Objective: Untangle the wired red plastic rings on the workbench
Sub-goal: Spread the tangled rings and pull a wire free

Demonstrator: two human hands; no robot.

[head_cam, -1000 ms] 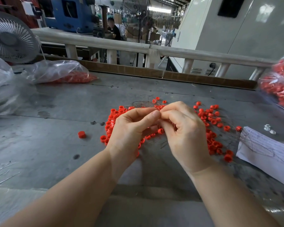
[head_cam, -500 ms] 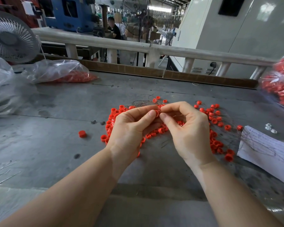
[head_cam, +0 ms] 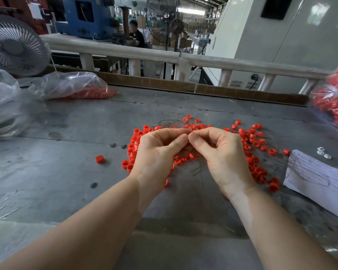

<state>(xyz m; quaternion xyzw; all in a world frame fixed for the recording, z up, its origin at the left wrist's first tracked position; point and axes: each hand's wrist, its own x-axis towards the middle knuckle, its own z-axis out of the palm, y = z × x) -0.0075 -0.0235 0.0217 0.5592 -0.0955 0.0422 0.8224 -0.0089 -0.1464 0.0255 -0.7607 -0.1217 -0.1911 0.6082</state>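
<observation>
On the worktop [head_cam: 66, 172]: wired red rings [head_cam: 254, 145] lie tangled mid-bench.
Left hand [head_cam: 156, 152]: fingers curled, thumb and forefinger pinching something small, likely wire.
Right hand [head_cam: 220, 152]: pinching likewise, fingertips touching the left's.
Technique: probably tease strands apart gently; yanking could tighten knots.

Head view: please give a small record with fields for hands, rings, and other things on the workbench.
left hand: pinches the wire, thumb to forefinger
right hand: pinches the wire, fingertips meeting the left
red rings: spread on the workbench, thin wires among them
loose ring: alone, left of the pile
paper sheet: right, beside the rings
</observation>
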